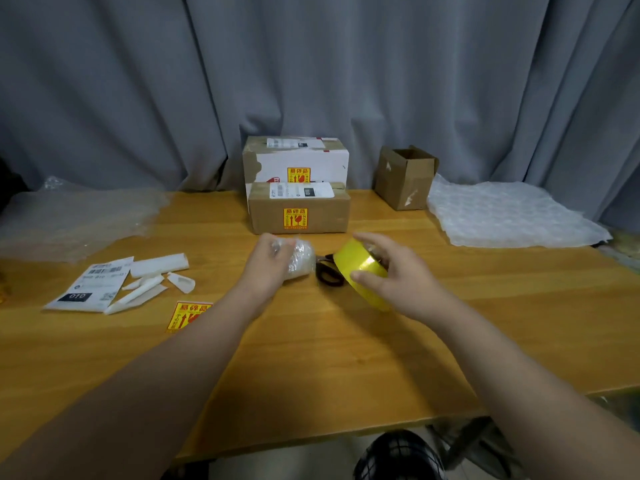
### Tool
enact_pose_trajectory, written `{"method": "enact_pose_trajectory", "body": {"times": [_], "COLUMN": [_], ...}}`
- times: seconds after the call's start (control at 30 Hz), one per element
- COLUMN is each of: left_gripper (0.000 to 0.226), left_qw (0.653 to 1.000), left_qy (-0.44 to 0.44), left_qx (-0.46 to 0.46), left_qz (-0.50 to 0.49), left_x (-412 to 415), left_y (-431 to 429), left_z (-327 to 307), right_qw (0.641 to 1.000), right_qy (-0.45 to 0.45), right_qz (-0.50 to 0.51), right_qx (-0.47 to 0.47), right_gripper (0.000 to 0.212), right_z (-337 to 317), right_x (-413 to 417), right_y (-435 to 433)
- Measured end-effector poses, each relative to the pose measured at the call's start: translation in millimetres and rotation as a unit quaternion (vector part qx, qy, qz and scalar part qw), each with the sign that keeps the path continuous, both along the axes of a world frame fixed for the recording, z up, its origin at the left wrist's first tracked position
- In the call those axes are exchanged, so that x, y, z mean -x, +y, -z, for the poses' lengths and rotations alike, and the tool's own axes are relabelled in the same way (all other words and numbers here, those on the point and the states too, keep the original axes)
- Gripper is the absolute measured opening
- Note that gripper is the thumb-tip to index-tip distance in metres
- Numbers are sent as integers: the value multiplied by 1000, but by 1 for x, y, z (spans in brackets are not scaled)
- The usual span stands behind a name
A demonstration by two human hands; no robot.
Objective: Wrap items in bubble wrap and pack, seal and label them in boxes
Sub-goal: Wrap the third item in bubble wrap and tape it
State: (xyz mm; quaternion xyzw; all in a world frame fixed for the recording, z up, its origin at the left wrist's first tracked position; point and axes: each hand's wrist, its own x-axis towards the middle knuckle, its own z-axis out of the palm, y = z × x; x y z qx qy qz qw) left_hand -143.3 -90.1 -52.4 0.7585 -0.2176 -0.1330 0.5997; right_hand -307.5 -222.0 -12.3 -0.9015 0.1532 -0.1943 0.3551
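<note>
My left hand (268,261) grips a small item wrapped in bubble wrap (300,259) just above the wooden table (346,358). To its right, my right hand (391,268) holds a yellow roll of packing tape (360,265), fingers over its top and thumb under its rim. Black-handled scissors (327,273) lie on the table between the two hands, partly hidden by the tape. A small open cardboard box (405,178) stands at the back right.
Two sealed boxes with yellow fragile stickers stand at the back centre: a brown one (299,209) in front of a white one (296,159). Bubble wrap sheets lie at right (512,216) and left (76,216). A shipping label (90,289), paper scraps (156,275) and a fragile sticker (188,315) lie front left.
</note>
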Motion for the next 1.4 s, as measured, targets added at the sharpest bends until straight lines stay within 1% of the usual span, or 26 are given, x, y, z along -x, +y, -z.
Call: {"method": "enact_pose_trajectory", "body": {"times": [0.07, 0.1, 0.13, 0.17, 0.23, 0.27, 0.33, 0.4, 0.47, 0.5, 0.57, 0.63, 0.7, 0.77, 0.8, 0.83, 0.87, 0.9, 0.93, 0.97, 1.03, 1.1, 1.13, 1.2, 1.3, 1.4], "left_gripper": [12, 10, 14, 19, 29, 34, 38, 30, 14, 12, 19, 27, 26, 20, 22, 24, 25, 25, 24, 24, 23, 21, 20, 19, 26, 36], "left_qw": [997, 995, 993, 991, 986, 984, 979, 978, 979, 979, 977, 967, 964, 969, 973, 978, 981, 985, 988, 990, 992, 992, 992, 992, 992, 994], "left_qy": [0, -13, -40, -77, -134, -144, -152, -157, -164, -159, -137, -120, -109, -88, -65, -38, -14, 6, 23, 38, 56, 65, 68, 70, 57, 19], "left_qx": [76, 97, 107, 102, 59, 29, -24, -52, -64, -73, -114, -169, -190, -189, -179, -165, -153, -140, -126, -115, -99, -86, -82, -75, -82, -77], "left_qz": [5, 8, 15, 27, 74, 102, 134, 124, 102, 101, 121, 145, 153, 134, 127, 122, 116, 105, 89, 73, 61, 69, 74, 75, 73, 77], "left_x": [5, 7, 10, 11, 14, 14, 14, 14, 14, 14, 13, 16, 20, 25, 26, 26, 26, 25, 23, 21, 18, 16, 14, 12, 10, 13], "left_y": [16, 25, 35, 46, 65, 72, 83, 91, 99, 103, 107, 106, 99, 91, 88, 84, 81, 79, 76, 74, 70, 67, 67, 67, 68, 72], "left_z": [-14, -23, -33, -42, -54, -56, -56, -55, -56, -58, -59, -60, -59, -58, -57, -57, -58, -59, -59, -60, -60, -59, -58, -56, -55, -53], "right_qw": [983, 970, 957, 944, 921, 908, 871, 843, 817, 800, 763, 738, 738, 761, 786, 827, 884, 937, 970, 981, 983, 981, 975, 956, 934, 933], "right_qy": [-87, -105, -111, -108, -92, -81, -75, -88, -108, -123, -152, -171, -164, -147, -132, -114, -95, -89, -110, -143, -165, -120, -108, -131, -175, -177], "right_qz": [-31, -44, -48, -46, -39, -37, -46, -40, -13, 0, 27, 38, 28, 24, 26, 31, 36, 37, 28, 1, -76, -122, -124, -113, -109, -109], "right_qx": [-157, -216, -264, -307, -376, -409, -483, -530, -567, -588, -628, -652, -654, -631, -604, -550, -457, -335, -216, -128, -15, 96, 149, 239, 291, 294], "right_gripper": [54, 50, 45, 39, 28, 26, 31, 38, 39, 38, 35, 31, 28, 29, 29, 30, 32, 36, 39, 39, 41, 44, 42, 33, 13, 2], "right_z": [-11, -14, -14, -13, -10, -7, -3, -5, -8, -9, -9, -8, -5, -4, -3, -2, 0, 2, 4, 6, 10, 17, 18, 21, 15, 8], "right_x": [-6, -12, -19, -27, -43, -50, -62, -69, -72, -72, -73, -73, -73, -75, -76, -76, -73, -70, -65, -60, -50, -47, -46, -48, -55, -62], "right_y": [9, 13, 16, 22, 36, 43, 54, 61, 63, 64, 62, 61, 63, 66, 68, 69, 68, 66, 62, 59, 51, 44, 42, 38, 42, 45]}}
